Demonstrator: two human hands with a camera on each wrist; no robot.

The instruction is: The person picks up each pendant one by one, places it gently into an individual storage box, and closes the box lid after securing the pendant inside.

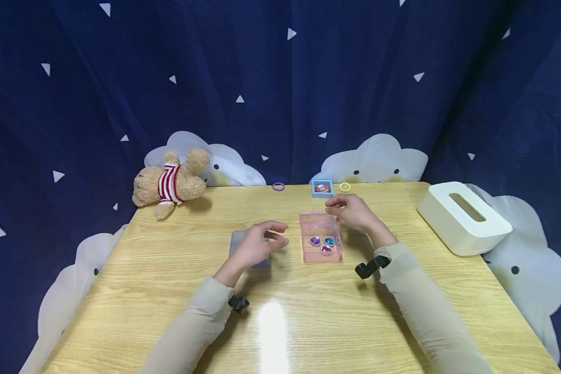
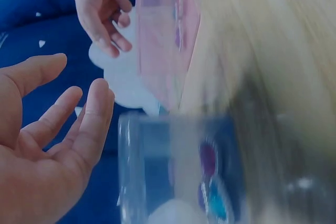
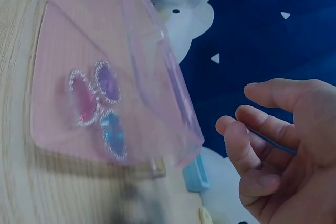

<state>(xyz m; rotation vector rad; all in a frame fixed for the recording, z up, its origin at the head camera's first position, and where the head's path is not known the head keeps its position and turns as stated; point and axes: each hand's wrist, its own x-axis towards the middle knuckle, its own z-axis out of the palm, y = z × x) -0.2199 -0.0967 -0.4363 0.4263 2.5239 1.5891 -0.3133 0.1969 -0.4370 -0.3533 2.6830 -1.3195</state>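
Note:
A clear pink box (image 1: 310, 256) sits mid-table, with a purple gem (image 1: 315, 240), a teal gem (image 1: 329, 241) and a dark pink gem (image 1: 326, 250) inside. Beaded silvery rims edge these gems in the right wrist view. My right hand (image 1: 354, 210) hovers by the box's far right corner, fingers loosely bent and holding nothing. To the left, my left hand (image 1: 257, 243) hangs over a clear bluish box (image 1: 236, 240), partly hiding it; thumb and fingers are apart with nothing between them. Through that box's wall, the left wrist view shows a purple gem (image 2: 208, 159) and a teal one (image 2: 216, 201).
Along the far edge are a purple ring (image 1: 278, 186), a small blue square frame (image 1: 322, 195) with a red picture and a yellow ring (image 1: 345, 187). A teddy bear (image 1: 170, 182) lies at the far left. A white tissue box (image 1: 449, 223) stands at the right.

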